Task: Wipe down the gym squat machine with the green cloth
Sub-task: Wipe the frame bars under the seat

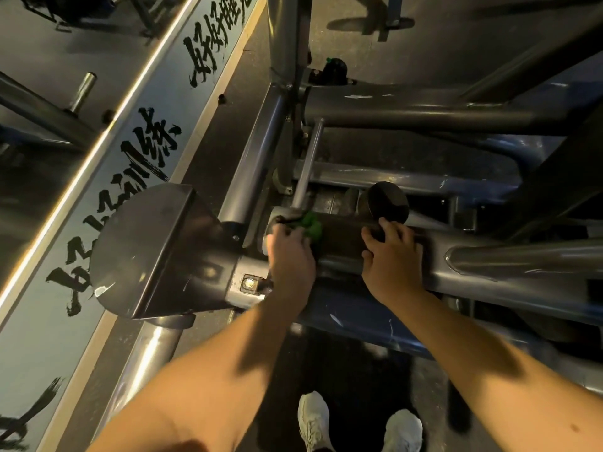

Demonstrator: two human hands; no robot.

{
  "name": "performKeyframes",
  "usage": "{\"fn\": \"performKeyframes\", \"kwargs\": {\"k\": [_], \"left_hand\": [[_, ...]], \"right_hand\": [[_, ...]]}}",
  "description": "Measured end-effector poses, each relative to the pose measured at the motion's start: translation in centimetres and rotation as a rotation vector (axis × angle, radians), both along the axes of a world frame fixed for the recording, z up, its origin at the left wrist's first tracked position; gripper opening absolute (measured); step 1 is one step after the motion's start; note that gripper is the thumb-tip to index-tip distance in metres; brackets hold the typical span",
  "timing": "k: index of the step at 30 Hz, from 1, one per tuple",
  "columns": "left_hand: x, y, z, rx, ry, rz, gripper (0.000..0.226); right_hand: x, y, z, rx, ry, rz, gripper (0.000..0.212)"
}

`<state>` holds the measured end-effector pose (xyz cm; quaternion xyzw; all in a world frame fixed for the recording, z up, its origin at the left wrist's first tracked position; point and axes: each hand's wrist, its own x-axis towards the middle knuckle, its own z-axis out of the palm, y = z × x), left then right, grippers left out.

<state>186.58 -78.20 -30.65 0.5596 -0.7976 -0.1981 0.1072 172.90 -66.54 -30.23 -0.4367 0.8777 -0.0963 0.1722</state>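
Cloth: bunched green cloth (pixel 311 223), at the left end of the dark grey round steel cross tube (pixel 342 238) of the squat machine (pixel 424 110).
Left hand: left hand (pixel 290 252), fingers curled over the cloth, pressing it on the tube.
Right hand: right hand (pixel 391 256), wrapped over the same tube, just beside a black round cap (pixel 388 200); we judge it a brace.
Done: we cannot tell; no streaks or sheen mark wiped parts.
Left: we judge the grey upright post (pixel 287 34) and blue lower frame (pixel 359 314) pending.

White sneakers (pixel 314 419) on dark floor (pixel 354 376); black calligraphy (pixel 153 143) along grey band (pixel 31 340).
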Motion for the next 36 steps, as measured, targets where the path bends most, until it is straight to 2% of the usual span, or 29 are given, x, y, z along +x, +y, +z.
{"fn": "performKeyframes", "kwargs": {"k": [3,6,10,12,14,19,22,24,28,31,34,36], "left_hand": [[-0.4,3.0,-0.4,0.026,0.028,-0.163,0.028],[0.8,1.2,-0.2,0.016,0.018,-0.241,0.028],[2.0,-3.1,0.3,0.047,0.029,0.183,0.025],[0.9,-2.5,0.9,0.067,-0.008,0.267,0.024],[-0.4,0.0,1.2,0.078,-0.045,0.197,0.025],[-3.3,7.9,0.8,0.246,0.103,0.013,0.032],[-4.3,9.8,1.0,0.307,0.101,-0.146,0.032],[-3.5,8.1,0.9,0.232,0.119,-0.184,0.029],[-1.6,-1.3,0.8,0.059,0.078,0.031,0.024],[-1.4,-6.1,0.9,0.057,0.026,0.106,0.028],[-4.2,-3.8,0.8,0.058,0.030,-0.023,0.030],[-6.8,-0.1,0.7,0.091,0.121,-0.163,0.027]], "right_hand": [[0.1,0.0,-0.2,-0.015,-0.004,-0.020,0.050],[-0.1,0.0,-0.6,-0.073,-0.017,-0.013,0.048],[-0.7,0.4,-1.0,-0.104,-0.017,0.010,0.046],[-1.0,0.8,-1.0,-0.110,0.003,0.030,0.046],[-1.4,1.4,-0.8,-0.099,0.006,0.041,0.049],[-1.8,4.3,0.7,0.024,0.124,-0.044,0.054],[-1.8,5.9,0.9,0.088,0.172,-0.072,0.058],[-1.8,6.2,0.9,0.080,0.184,-0.072,0.057],[-1.9,6.1,0.7,0.069,0.176,-0.084,0.057],[-1.9,6.0,0.7,0.055,0.186,-0.084,0.058],[-1.7,5.9,0.7,0.039,0.161,-0.085,0.059],[-1.7,5.8,0.7,0.025,0.150,-0.088,0.060]]}}
